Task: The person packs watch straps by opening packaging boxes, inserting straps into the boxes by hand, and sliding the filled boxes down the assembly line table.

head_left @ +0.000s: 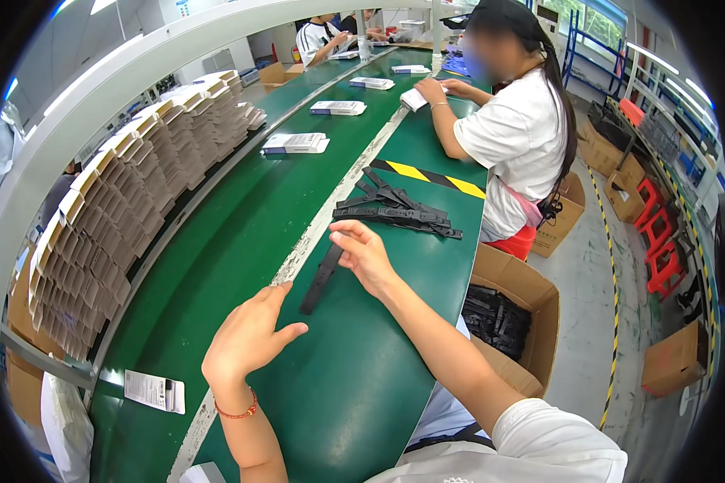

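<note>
My right hand (364,256) pinches one end of a black strap (321,280), which slants down toward the green table top. My left hand (250,334) is stretched out palm down beside the white strip along the belt's edge, its thumb apart and nothing in it. Just beyond my right hand lies a loose pile of black straps (399,211), some crossing over others. To the left of my left forearm, a small white box (155,392) lies flat on the green belt.
Several white boxes (295,143) lie along the green belt (217,233). Stacked open cartons (129,201) line its far side. Past the yellow-black tape (428,179), a co-worker (515,121) handles a box. A cardboard box of black straps (495,322) stands at my right.
</note>
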